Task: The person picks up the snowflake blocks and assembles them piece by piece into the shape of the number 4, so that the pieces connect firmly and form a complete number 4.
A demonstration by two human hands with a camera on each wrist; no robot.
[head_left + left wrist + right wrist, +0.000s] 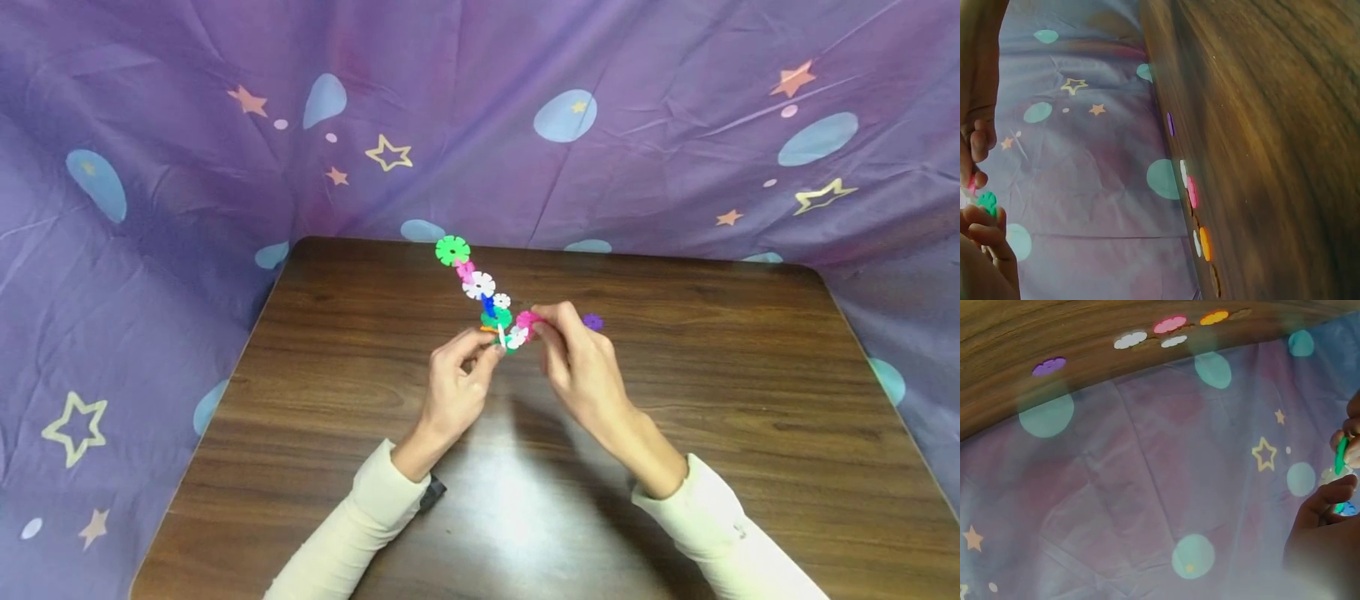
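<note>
A crooked chain of linked plastic snowflake discs hangs in the air over the table, between my hands. From its far end, a bright green disc (453, 250), it runs through a pink disc (465, 272), a white disc (478, 286) and a blue disc (489, 307) to a darker green disc (497, 319). My left hand (456, 390) pinches the near end, around white and green pieces, with thumb and fingers. Opposite it, my right hand (588, 371) pinches a deep pink disc (527, 322) beside a white one. Fingertips partly hide these joined pieces.
Loose discs lie on the wooden table (315, 433): a purple disc (592, 322), plus an orange disc (1214, 317), a pink disc (1170, 324) and white discs, clearest in the right wrist view. A purple patterned curtain (465, 108) hangs behind the table and at its sides.
</note>
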